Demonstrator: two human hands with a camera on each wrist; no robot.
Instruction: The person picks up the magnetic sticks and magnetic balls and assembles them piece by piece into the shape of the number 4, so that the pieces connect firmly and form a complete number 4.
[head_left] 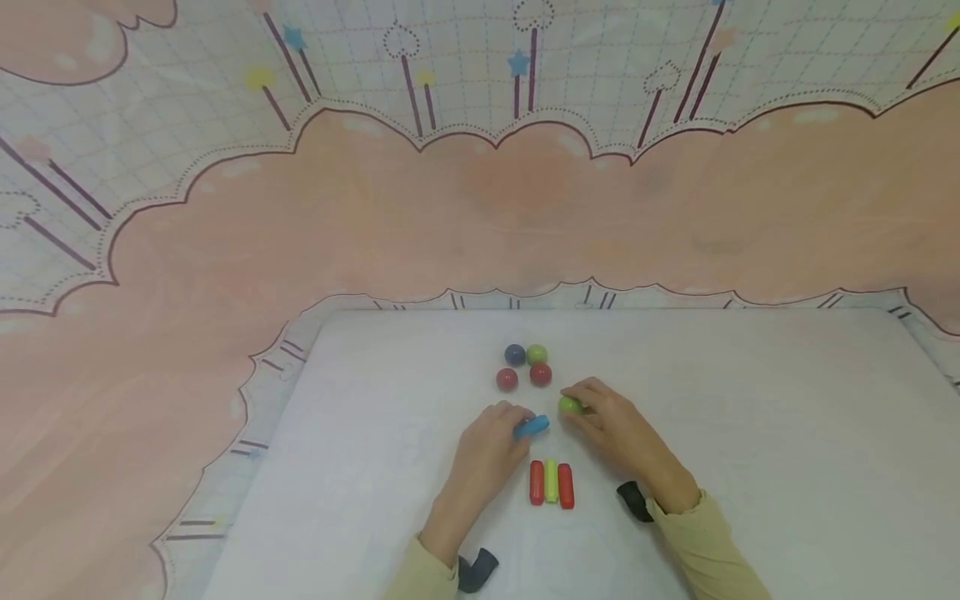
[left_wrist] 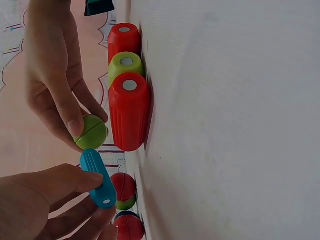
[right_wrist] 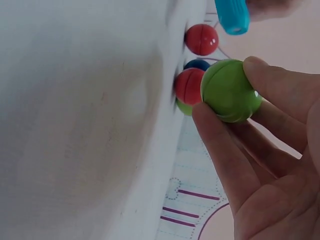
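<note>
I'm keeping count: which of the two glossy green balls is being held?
The glossy green ball in the right hand; the other green ball lies beside the glossy dark-blue ball.

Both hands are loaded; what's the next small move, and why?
Probably bring the blue rod to the held green ball: the left hand pinches the rod, the right hand holds the ball, and the head view shows a gap between them.
</note>
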